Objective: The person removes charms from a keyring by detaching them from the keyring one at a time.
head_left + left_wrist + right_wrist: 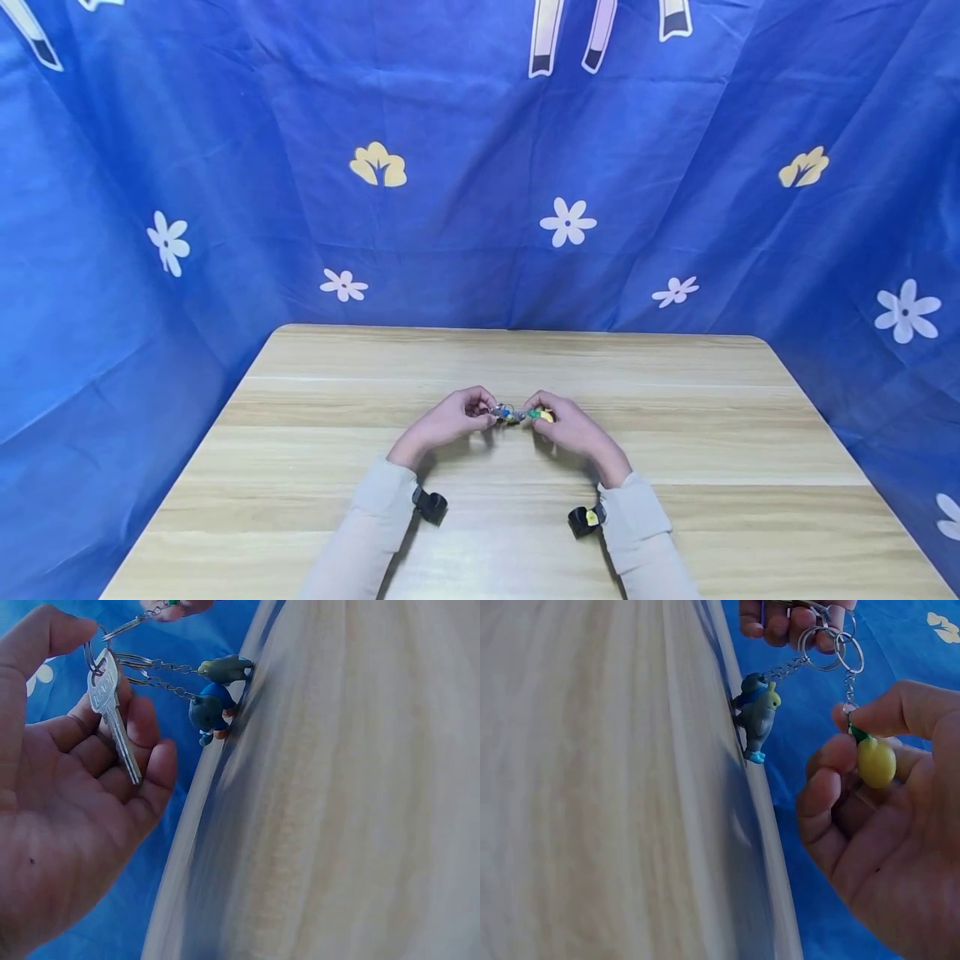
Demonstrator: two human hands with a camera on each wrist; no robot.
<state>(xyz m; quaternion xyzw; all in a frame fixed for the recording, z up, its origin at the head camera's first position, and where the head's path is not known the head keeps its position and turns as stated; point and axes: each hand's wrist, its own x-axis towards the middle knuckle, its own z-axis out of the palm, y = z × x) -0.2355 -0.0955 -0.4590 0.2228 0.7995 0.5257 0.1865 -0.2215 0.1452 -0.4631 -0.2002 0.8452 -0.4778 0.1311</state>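
Over the table my left hand (453, 418) pinches a metal key ring between thumb and finger. A silver key (116, 724) hangs from that ring in front of the curled fingers. Linked split rings (821, 649) join it to several charms. Two small figures, one blue and grey (208, 711) and one grey with a yellow head (759, 724), dangle on short chains and touch or nearly touch the tabletop. My right hand (573, 427) pinches the top of a yellow lemon charm (876, 763) by its green leaf, its chain running up to the rings.
A light wood table (315, 467) lies under both hands. Behind it hangs a blue cloth (465, 233) with flowers and trees printed on it. Black wrist cameras sit on the left cuff (382, 487) and the right cuff (637, 508).
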